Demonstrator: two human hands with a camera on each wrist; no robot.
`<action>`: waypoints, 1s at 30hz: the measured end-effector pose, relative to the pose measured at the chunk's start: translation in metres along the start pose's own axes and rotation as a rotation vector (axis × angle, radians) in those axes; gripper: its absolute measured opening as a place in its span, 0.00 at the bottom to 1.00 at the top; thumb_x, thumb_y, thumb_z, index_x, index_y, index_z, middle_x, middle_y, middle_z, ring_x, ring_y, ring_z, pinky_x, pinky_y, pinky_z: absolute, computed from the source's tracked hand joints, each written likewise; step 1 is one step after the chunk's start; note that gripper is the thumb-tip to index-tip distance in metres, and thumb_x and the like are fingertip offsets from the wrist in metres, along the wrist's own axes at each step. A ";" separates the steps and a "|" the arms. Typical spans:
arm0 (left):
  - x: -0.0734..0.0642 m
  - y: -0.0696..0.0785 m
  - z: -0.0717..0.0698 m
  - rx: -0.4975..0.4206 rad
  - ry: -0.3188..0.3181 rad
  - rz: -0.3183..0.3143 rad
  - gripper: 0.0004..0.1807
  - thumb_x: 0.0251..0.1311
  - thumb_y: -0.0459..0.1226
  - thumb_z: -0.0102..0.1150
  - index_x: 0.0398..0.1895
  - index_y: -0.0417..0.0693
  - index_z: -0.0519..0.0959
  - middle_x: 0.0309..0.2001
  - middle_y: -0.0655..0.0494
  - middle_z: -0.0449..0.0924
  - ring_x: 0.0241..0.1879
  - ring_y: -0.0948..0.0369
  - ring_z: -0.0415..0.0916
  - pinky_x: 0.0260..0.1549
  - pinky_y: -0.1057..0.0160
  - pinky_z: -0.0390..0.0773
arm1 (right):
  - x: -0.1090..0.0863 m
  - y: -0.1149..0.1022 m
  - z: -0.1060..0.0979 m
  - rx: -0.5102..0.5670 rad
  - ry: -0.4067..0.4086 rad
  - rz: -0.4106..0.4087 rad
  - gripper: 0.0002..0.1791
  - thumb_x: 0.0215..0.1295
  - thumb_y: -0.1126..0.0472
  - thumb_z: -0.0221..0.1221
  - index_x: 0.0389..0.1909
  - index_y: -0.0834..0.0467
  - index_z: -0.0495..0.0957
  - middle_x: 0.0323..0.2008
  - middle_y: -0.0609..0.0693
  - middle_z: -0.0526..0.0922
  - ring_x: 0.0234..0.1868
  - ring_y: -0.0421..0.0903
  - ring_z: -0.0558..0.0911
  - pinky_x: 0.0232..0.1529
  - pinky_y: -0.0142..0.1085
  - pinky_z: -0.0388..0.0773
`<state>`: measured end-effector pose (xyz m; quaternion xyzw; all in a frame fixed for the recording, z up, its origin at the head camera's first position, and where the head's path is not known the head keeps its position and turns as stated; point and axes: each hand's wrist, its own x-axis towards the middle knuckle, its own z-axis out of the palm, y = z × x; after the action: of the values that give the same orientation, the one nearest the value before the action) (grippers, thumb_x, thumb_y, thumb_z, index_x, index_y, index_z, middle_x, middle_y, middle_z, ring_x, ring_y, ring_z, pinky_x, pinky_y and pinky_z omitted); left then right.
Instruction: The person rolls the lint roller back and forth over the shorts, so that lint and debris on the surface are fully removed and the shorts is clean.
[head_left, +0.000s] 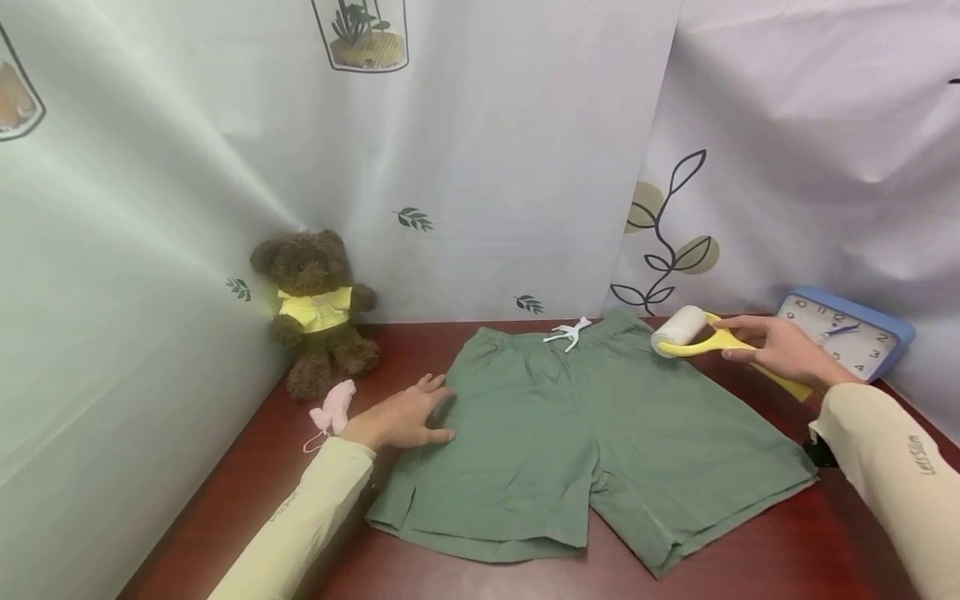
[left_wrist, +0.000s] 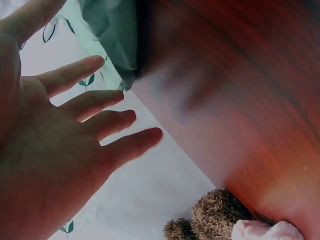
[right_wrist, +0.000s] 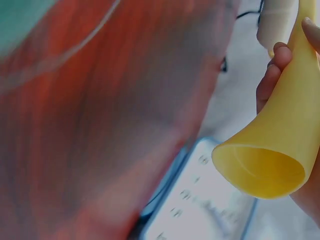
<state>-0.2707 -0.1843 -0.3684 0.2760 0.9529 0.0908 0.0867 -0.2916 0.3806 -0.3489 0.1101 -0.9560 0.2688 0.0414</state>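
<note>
Green shorts point(head_left: 517, 433) lie spread on the dark red table point(head_left: 247, 500) in front of me, waistband on the far side, legs toward the near side, with a white cord point(head_left: 572, 332) tied at the middle of the waist. My left hand point(head_left: 405, 417) is at their left edge, palm down, its fingers straight and apart, gripping nothing; I cannot tell whether the fingertips touch the fabric. My right hand point(head_left: 783, 343) is at the far right, its thumb and fingers clamped on the yellow handle point(right_wrist: 295, 115) of a roller point(head_left: 716, 342). The roller's white roll point(head_left: 681, 327) points left, over the far right corner of the shorts, though whether it meets them I cannot tell. The handle's flared, hollow end point(right_wrist: 260, 170) points to the near right. Just behind my right hand a blue-framed clock point(head_left: 862, 333) leans against the pale cloth point(head_left: 487, 167), partly hidden by that hand. At the far left a brown bear point(head_left: 330, 343) in a yellow shirt point(head_left: 315, 310) sits against the cloth, and a small pink thing point(head_left: 335, 407) lies between it and my left wrist. Pale sleeves point(head_left: 300, 517) cover both my forearms.
</note>
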 end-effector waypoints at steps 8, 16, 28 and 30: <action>-0.001 0.003 0.004 -0.062 -0.086 -0.009 0.42 0.65 0.52 0.63 0.76 0.42 0.62 0.79 0.43 0.55 0.80 0.45 0.49 0.76 0.42 0.59 | 0.019 -0.041 0.015 0.027 -0.021 -0.109 0.29 0.64 0.57 0.68 0.64 0.62 0.76 0.48 0.61 0.86 0.43 0.46 0.84 0.39 0.34 0.76; 0.001 0.005 0.003 -0.059 -0.085 -0.038 0.43 0.63 0.52 0.64 0.76 0.44 0.62 0.79 0.44 0.56 0.80 0.45 0.51 0.76 0.42 0.59 | 0.046 -0.082 0.039 0.088 -0.080 -0.160 0.31 0.63 0.58 0.69 0.66 0.61 0.75 0.48 0.61 0.86 0.45 0.51 0.85 0.36 0.34 0.79; 0.000 0.003 0.005 -0.073 -0.086 -0.033 0.44 0.63 0.52 0.65 0.76 0.42 0.61 0.79 0.41 0.55 0.79 0.44 0.52 0.75 0.41 0.60 | 0.086 -0.138 0.094 0.180 -0.168 -0.194 0.34 0.63 0.58 0.68 0.69 0.61 0.72 0.48 0.62 0.86 0.55 0.62 0.84 0.49 0.47 0.85; 0.002 0.003 0.005 -0.064 -0.084 -0.030 0.45 0.62 0.52 0.66 0.76 0.42 0.61 0.79 0.41 0.56 0.79 0.43 0.53 0.75 0.41 0.60 | 0.091 -0.146 0.099 0.166 -0.187 -0.203 0.34 0.62 0.57 0.68 0.69 0.61 0.72 0.46 0.61 0.86 0.55 0.62 0.84 0.48 0.46 0.84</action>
<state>-0.2699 -0.1797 -0.3725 0.2624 0.9490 0.1082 0.1369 -0.3479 0.1902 -0.3472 0.2336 -0.9142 0.3298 -0.0298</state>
